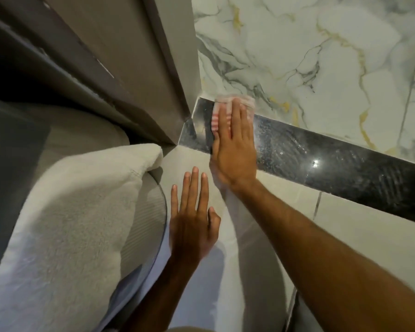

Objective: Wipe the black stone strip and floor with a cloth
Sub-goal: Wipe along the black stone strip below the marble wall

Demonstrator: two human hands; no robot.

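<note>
A polished black stone strip (333,161) runs from the door frame toward the right, between white marble tiles and plain pale floor tiles (268,236). My right hand (233,144) lies flat across the strip's left part and presses a pink-and-white striped cloth (225,104) onto it; the cloth shows past my fingertips and beside my thumb edge. My left hand (192,219) rests flat on the pale floor, fingers spread, holding nothing.
White marble floor with grey and gold veins (321,56) lies beyond the strip. A grey door frame (139,75) stands at the strip's left end. A fluffy white towel (65,212) lies at the left, close to my left hand.
</note>
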